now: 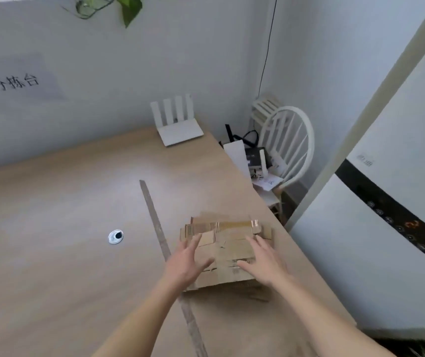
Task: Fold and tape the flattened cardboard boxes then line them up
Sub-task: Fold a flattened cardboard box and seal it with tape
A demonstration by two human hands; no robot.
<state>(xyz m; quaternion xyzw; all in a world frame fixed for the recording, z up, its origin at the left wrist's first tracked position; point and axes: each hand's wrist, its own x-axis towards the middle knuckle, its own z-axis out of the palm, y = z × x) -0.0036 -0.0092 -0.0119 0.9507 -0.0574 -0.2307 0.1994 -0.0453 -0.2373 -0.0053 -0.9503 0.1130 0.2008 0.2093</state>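
Note:
A stack of flattened cardboard boxes lies on the wooden table near its right edge, with a strip of shiny tape across the far side. My left hand hovers over the stack's left side with fingers spread. My right hand is over the stack's right side, fingers straight and spread. Whether the hands touch the cardboard is unclear from the blur. Neither hand grips anything.
A thin strip of tape runs along the table left of the stack. A round cable hole sits further left. A white router stands at the back. A white chair and a tall white appliance stand right of the table.

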